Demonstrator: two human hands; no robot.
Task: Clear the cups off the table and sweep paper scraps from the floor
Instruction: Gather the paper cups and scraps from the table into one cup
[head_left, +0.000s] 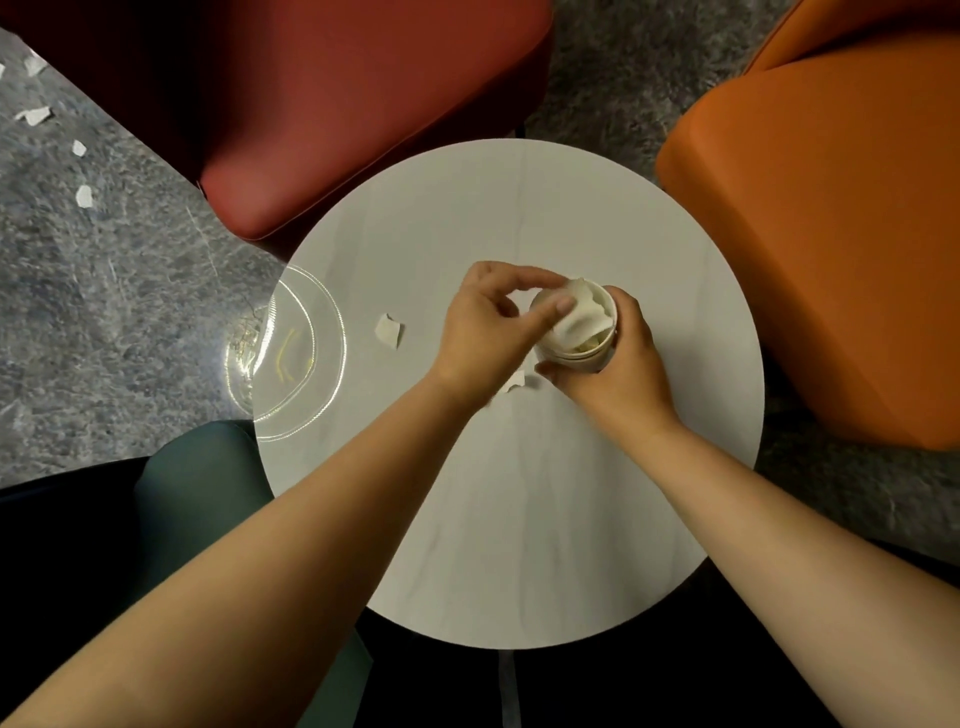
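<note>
A stack of white paper cups (597, 353) stands near the middle of the round white table (519, 493). My right hand (618, 364) grips the stack from the right side. My left hand (488, 327) pinches a crumpled white tissue (582, 317) that sits in the top cup's mouth. One paper scrap (388, 331) lies on the table left of my hands, and another scrap (515, 382) shows just under my left wrist. Several white paper scraps (83, 196) lie on the grey floor at the far left.
A clear glass plate (291, 353) overhangs the table's left edge. A dark red chair (322, 114) stands behind the table and an orange chair (831, 234) to its right. My green-clad leg (197, 493) is at the lower left.
</note>
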